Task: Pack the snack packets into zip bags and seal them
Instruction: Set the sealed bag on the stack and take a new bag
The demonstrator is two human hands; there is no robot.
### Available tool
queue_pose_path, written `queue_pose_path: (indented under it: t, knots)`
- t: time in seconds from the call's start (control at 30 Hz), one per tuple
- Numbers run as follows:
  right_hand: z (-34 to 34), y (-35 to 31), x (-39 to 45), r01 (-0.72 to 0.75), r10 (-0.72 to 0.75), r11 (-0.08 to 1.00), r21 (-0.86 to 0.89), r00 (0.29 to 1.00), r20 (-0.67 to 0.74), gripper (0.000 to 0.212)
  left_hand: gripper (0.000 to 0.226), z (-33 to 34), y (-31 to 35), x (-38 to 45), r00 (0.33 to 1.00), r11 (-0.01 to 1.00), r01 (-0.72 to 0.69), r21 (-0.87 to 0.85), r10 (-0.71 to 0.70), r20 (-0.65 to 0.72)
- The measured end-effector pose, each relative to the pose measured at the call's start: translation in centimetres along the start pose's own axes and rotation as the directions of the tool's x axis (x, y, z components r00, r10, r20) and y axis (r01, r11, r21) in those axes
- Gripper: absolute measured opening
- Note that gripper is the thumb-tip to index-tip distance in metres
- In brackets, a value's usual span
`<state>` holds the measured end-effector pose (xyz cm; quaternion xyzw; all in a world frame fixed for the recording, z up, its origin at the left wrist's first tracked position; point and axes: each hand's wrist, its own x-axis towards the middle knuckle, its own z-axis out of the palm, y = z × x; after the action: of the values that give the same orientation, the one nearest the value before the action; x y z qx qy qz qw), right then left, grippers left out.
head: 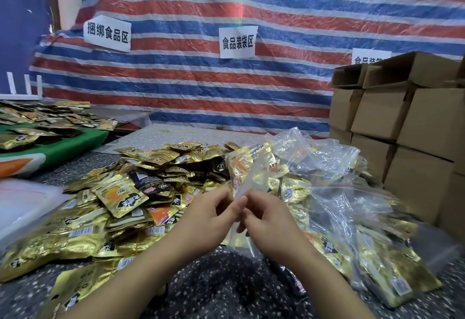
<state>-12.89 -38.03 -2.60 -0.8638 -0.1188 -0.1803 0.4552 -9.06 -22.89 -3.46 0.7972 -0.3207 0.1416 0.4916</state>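
Left hand (211, 214) & right hand (270, 223) pinching mouth of clear plastic zip bag (247, 180) w/ gold foil snack packets (239, 167) inside. Risk: strip misaligned, seal incomplete, packets spilling.

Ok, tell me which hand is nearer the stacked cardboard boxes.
Right. The right hand pinches the zip bag at centre, on the side toward the cardboard boxes stacked at far right; the left hand pinches it one hand further away.
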Motion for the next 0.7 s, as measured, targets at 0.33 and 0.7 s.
queue_pose_path:
  t: [0.33,0.7]
  knots:
    - [-0.6,-1.1,-0.6,0.041,-0.058,0.993,0.112,0.987,0.149,0.020,0.040,-1.3,0.9,0.1,0.971,0.934,0.131,-0.334,-0.053,0.234]
    - [-0.3,-1.4,-0.4,-0.067,0.043,0.941,0.331,0.996,0.079,0.038,0.040,-1.1,1.2,0.2,0.968,0.954,0.162,-0.254,-0.102,0.231]
